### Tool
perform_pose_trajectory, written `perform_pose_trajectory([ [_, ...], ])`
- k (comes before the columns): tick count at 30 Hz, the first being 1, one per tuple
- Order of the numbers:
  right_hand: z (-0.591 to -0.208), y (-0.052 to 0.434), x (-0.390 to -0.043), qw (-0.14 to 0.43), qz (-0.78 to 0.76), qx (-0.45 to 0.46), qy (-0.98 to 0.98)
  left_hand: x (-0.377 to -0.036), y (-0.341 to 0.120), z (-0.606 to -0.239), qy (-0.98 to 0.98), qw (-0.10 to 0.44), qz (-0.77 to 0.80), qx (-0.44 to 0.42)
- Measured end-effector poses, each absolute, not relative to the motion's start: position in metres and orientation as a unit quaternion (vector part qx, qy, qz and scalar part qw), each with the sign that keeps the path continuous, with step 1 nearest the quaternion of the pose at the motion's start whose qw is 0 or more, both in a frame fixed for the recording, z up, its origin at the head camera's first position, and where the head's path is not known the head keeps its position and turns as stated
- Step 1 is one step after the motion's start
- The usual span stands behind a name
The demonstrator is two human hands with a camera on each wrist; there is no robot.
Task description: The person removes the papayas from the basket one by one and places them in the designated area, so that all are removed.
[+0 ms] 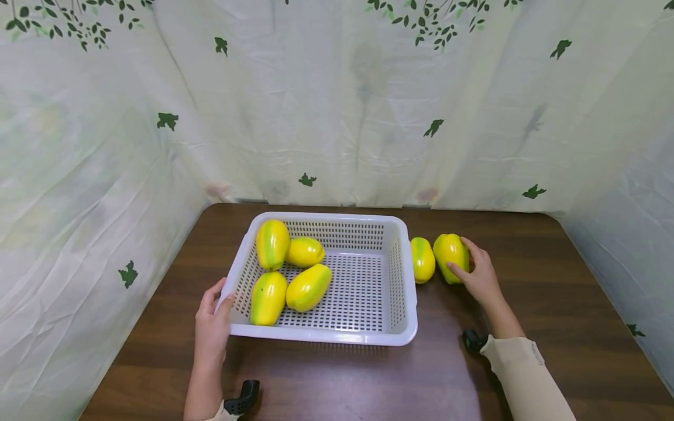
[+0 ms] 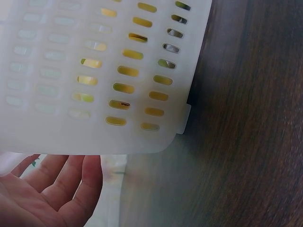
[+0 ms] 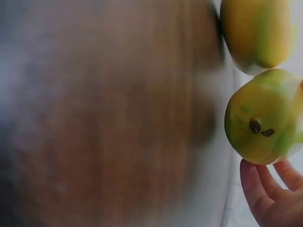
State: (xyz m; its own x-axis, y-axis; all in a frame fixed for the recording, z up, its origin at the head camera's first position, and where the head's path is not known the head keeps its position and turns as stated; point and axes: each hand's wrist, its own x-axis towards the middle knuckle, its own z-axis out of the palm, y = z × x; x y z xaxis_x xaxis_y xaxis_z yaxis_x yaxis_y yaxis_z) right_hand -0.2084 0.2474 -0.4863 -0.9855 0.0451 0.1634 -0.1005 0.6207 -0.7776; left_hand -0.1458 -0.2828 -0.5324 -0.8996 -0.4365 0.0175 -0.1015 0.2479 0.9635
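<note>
A white plastic basket with slotted sides stands on the table. Four glossy yellow-green papayas, one of them the front-left papaya, lie in its left half. My left hand grips the basket's left rim, thumb on top and fingers at the outer wall; the left wrist view shows these fingers beneath the slotted wall. Right of the basket, my right hand holds a papaya between thumb and fingers. Another papaya lies between it and the basket's right wall.
The dark brown wooden table extends around the basket. A pale curtain with leaf prints hangs along the back and both sides. Black wrist devices, such as the left one, sit on both wrists.
</note>
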Motion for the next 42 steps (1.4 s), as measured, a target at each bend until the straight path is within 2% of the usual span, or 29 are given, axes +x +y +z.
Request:
perform_pose_trajectory([
  [13, -0.491, 0.249, -0.205, 0.061, 0.437, -0.001, -0.897, -0.145, -0.283, -0.533, -0.779, 0.140, -0.585, 0.177],
  [28, -0.482, 0.250, -0.205, 0.082, 0.439, 0.011, -0.895, -0.144, -0.282, -0.531, -0.779, 0.140, -0.584, 0.181],
  [31, -0.476, 0.248, -0.204, 0.090, 0.438, 0.017, -0.894, -0.142, -0.279, -0.524, -0.779, 0.136, -0.585, 0.180],
  [37, -0.460, 0.237, -0.202, 0.113, 0.436, 0.046, -0.891, -0.128, -0.264, -0.485, -0.772, 0.111, -0.605, 0.162],
  [42, -0.444, 0.226, -0.201, 0.136, 0.442, 0.086, -0.883, -0.139, -0.277, -0.514, -0.777, 0.118, -0.594, 0.172],
])
